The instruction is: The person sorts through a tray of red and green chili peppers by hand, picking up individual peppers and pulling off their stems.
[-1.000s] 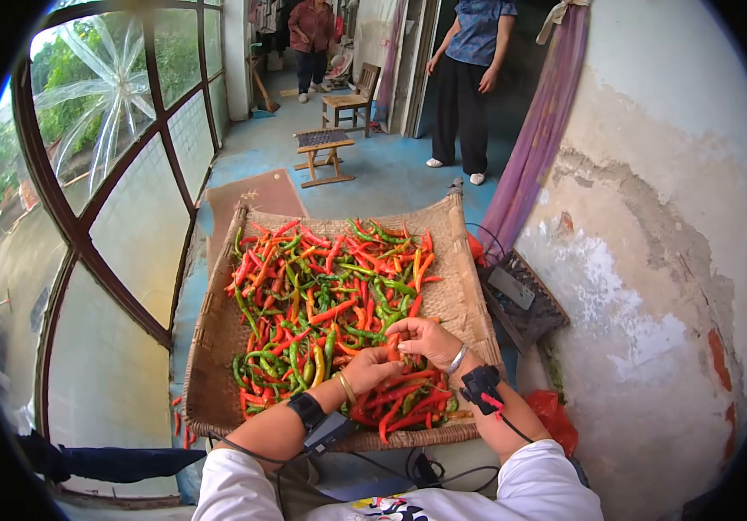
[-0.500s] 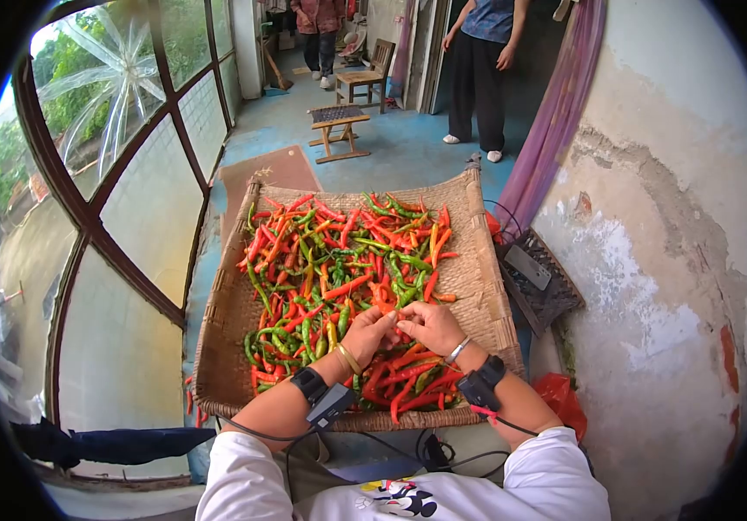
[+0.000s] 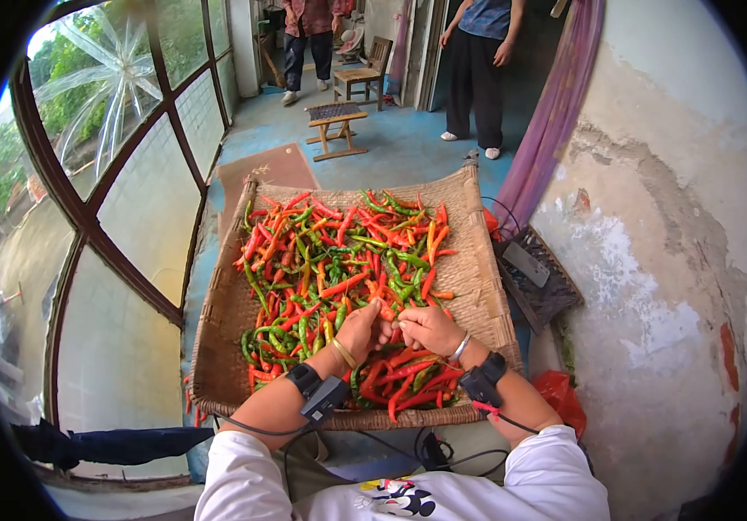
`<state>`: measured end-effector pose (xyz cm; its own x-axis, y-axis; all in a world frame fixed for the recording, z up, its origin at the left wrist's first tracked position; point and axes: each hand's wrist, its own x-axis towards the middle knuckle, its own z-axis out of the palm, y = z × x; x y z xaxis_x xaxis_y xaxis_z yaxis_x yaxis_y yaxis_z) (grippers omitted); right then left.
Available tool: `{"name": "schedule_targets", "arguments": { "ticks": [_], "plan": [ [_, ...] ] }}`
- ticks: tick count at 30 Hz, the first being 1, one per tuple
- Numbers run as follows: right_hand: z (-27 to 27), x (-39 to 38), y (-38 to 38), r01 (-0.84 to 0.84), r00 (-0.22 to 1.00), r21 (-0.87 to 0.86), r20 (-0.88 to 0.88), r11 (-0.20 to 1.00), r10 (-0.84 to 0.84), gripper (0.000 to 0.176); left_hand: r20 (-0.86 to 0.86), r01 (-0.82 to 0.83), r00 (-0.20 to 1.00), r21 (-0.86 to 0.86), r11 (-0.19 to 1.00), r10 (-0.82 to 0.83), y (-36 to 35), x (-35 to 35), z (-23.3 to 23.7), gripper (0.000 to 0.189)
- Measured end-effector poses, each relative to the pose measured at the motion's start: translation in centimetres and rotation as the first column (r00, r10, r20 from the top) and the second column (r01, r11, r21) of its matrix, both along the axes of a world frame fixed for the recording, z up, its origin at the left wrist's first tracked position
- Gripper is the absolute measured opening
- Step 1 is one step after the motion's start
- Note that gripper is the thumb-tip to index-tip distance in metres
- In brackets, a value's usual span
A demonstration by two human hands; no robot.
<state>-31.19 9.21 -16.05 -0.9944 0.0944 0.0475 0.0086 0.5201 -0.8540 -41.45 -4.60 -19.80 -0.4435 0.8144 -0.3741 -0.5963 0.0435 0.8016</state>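
Slanting between two closed grips, a red chili pepper [image 3: 386, 311] is pinched by the left hand [image 3: 363, 333], its right end by the right hand [image 3: 432, 330].

Hands [image 3: 362, 332] [image 3: 432, 331] partly hide the peppers [image 3: 404, 372]; the top edge crops two people [image 3: 307, 26] [image 3: 479, 65].

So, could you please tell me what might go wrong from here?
The bare left hand and bare right hand work closely at a slender orange-red pepper, so its juice might irritate the skin. The thin black cable at the left wrist could snag on the tan woven tray. Glossy red and green peppers heaped near its front rim might spill if it is bumped.
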Motion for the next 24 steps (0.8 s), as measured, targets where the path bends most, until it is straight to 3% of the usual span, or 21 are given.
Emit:
{"name": "schedule_targets", "arguments": {
  "ticks": [2, 5, 7, 9, 10, 11, 12, 13, 14, 15, 16, 17, 19, 20, 22, 24],
  "plan": [
    [0.5, 0.3, 0.8, -0.031, 0.967, -0.396, 0.22, 0.918, 0.128, 0.021, 0.013, -0.005, 1.0, 0.021, 1.0, 0.005, 0.1, -0.2, -0.6, 0.042],
    [1.0, 0.1, 2.4, 0.055, 0.977, -0.398, 0.21, 0.916, 0.033, 0.023, -0.002, -0.041, 0.999, 0.028, 0.999, 0.041, 0.3, 0.0, -0.6, 0.04],
    [0.5, -0.5, 4.0, 0.188, 0.979, -0.406, 0.151, 0.894, -0.137, 0.024, -0.029, -0.075, 0.997, 0.012, 0.997, 0.076, 0.3, 0.4, -0.4, 0.038],
    [0.3, -1.1, 5.5, 0.198, 0.965, -0.692, 0.015, 0.695, -0.26, 0.027, -0.136, -0.032, 0.99, -0.02, 0.999, 0.029, 0.4, 0.6, 0.0, 0.034],
    [-0.4, -1.6, 6.1, 0.2, 0.965, -0.693, 0.017, 0.692, -0.262, 0.027, -0.175, -0.011, 0.985, 0.0, 1.0, 0.011, 0.4, 0.6, -0.2, 0.029],
    [-1.2, -2.2, 6.8, 0.35, 0.903, -0.54, -0.024, 0.766, -0.43, 0.029, -0.174, -0.009, 0.985, -0.002, 1.0, 0.008, 0.5, 0.6, -0.5, 0.029],
    [-2.1, -2.6, 7.3, 0.502, 0.815, -0.373, -0.099, 0.78, -0.571, 0.031, -0.292, 0.0, 0.956, -0.002, 1.0, -0.001, 0.6, 0.7, -0.8, 0.027],
    [-3.1, -2.5, 7.8, 0.502, 0.814, -0.374, -0.099, 0.78, -0.572, 0.031, -0.407, 0.008, 0.914, -0.003, 1.0, -0.008, 0.6, 0.6, -1.1, 0.025],
    [-4.2, -2.0, 8.2, 0.509, 0.843, 0.039, -0.225, 0.86, -0.489, 0.033, -0.406, 0.007, 0.914, -0.005, 1.0, -0.008, 0.7, 0.3, -1.6, 0.025],
    [-5.0, -1.7, 8.4, 0.463, 0.884, 0.447, -0.298, 0.765, -0.361, 0.035, -0.694, -0.015, 0.72, -0.029, 0.999, -0.009, 0.7, 0.0, -2.2, 0.022],
    [-2.7, -1.1, 6.7, 0.275, 0.957, 0.535, -0.072, 0.799, -0.281, 0.036, -0.898, -0.041, 0.44, -0.046, 0.998, -0.024, 0.6, 0.1, -2.2, 0.02],
    [-2.2, -0.8, 5.5, 0.272, 0.957, 0.532, -0.066, 0.802, -0.282, 0.036, -0.895, -0.04, 0.445, -0.052, 0.998, -0.029, 0.4, 0.2, -2.2, 0.02],
    [-2.0, -0.4, 3.9, -0.141, 0.971, 0.606, 0.237, 0.783, -0.009, 0.031, -0.969, -0.091, 0.215, -0.141, 0.986, -0.119, 0.1, 0.5, -0.1, 0.019],
    [-2.4, -0.4, 3.5, -0.141, 0.971, 0.604, 0.238, 0.784, -0.009, 0.031, -0.969, -0.09, 0.216, -0.144, 0.986, -0.121, 0.1, 0.5, 0.0, 0.019],
    [-2.8, -0.4, 2.7, -0.229, 0.964, 0.731, 0.26, 0.643, 0.048, 0.032, -0.985, -0.118, 0.117, -0.143, 0.983, -0.129, 0.0, 0.7, 0.1, 0.015],
    [-2.0, -0.7, 2.0, -0.249, 0.945, 0.709, 0.327, 0.66, 0.005, 0.03, -0.984, -0.103, 0.088, -0.161, 0.982, -0.152, 0.0, 0.4, -0.3, 0.016]
  ]
}}
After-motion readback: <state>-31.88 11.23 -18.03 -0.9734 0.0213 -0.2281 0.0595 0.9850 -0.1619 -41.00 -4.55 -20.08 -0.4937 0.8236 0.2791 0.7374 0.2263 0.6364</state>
